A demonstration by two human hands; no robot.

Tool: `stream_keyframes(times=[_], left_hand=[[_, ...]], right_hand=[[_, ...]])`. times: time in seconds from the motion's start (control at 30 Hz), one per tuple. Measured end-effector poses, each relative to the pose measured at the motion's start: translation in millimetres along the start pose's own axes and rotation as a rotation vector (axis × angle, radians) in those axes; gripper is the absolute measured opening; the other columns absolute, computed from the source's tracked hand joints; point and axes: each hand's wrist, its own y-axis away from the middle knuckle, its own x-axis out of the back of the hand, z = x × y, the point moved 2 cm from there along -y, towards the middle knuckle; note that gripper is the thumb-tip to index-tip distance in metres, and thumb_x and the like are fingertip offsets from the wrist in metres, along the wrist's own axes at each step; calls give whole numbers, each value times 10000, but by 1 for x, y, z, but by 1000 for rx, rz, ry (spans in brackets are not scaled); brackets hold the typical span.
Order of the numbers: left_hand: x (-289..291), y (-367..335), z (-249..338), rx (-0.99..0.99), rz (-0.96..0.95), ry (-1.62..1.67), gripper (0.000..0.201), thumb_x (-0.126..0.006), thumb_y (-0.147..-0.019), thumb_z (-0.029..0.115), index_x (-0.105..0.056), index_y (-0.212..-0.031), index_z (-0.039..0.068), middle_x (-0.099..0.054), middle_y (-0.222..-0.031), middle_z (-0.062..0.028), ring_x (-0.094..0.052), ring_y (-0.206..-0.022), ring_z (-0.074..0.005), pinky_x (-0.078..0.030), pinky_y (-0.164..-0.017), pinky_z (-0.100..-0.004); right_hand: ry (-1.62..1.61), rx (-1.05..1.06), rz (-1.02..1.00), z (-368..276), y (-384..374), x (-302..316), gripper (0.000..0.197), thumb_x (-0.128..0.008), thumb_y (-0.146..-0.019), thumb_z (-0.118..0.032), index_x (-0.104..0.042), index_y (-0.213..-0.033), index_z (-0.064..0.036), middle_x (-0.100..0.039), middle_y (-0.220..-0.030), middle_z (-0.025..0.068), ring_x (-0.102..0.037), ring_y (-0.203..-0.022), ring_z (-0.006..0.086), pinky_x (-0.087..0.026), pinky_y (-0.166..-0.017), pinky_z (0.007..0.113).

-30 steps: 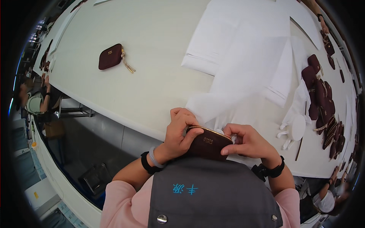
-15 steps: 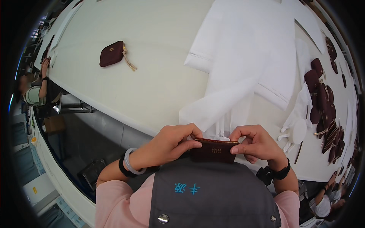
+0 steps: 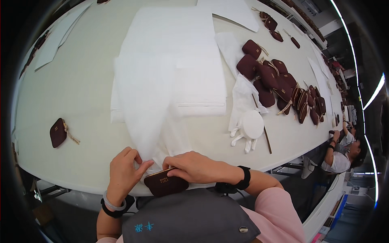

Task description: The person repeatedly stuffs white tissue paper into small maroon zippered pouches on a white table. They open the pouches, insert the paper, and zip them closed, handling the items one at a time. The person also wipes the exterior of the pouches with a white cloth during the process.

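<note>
A small dark burgundy zip pouch (image 3: 164, 185) with a gold-toned zip along its top lies at the table's near edge, against my apron. My right hand (image 3: 192, 167) grips it at the zip edge, thumb on the front face and fingers behind. Just left of the pouch is my left hand (image 3: 126, 170), its thumb stretched out and index finger bent, holding nothing that I can see. Thin white tissue paper (image 3: 148, 109) spreads from behind both hands across the stacked white sheets (image 3: 202, 85).
Several burgundy pouches (image 3: 267, 77) with beige cords are heaped at right. Nearer lie a white round object (image 3: 252, 124), a white glove (image 3: 246, 143) and a thin brown stick (image 3: 265, 133). One pouch (image 3: 58, 133) lies far left. A person (image 3: 339, 156) sits at the right edge.
The view has swung to the right. My left hand has let go of the pouch's left corner, and my right hand has shifted along the zip, still gripping it.
</note>
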Motion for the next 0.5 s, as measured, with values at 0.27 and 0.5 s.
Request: stream_keyframes(times=[0.27, 0.5], left_hand=[[-3, 22, -35, 412, 205, 701, 272, -793, -906, 179, -638, -1040, -1, -649, -885, -15, -472, -588, -13, -387, -515, -194], [-10, 13, -32, 401, -123, 858, 301, -813, -890, 179, -646, -1043, -19, -654, -842, -39, -552, -644, -43, -426, -550, -209]], right_hand=[[-588, -587, 407, 37, 23, 37, 294, -727, -959, -219, -668, -1036, 59, -733, -873, 130, -555, -451, 104, -446, -423, 254], [-734, -553, 92, 39, -6, 28, 282, -740, -945, -181, -628, -1034, 62, -678, -792, 70, -516, -430, 77, -410, -400, 236]])
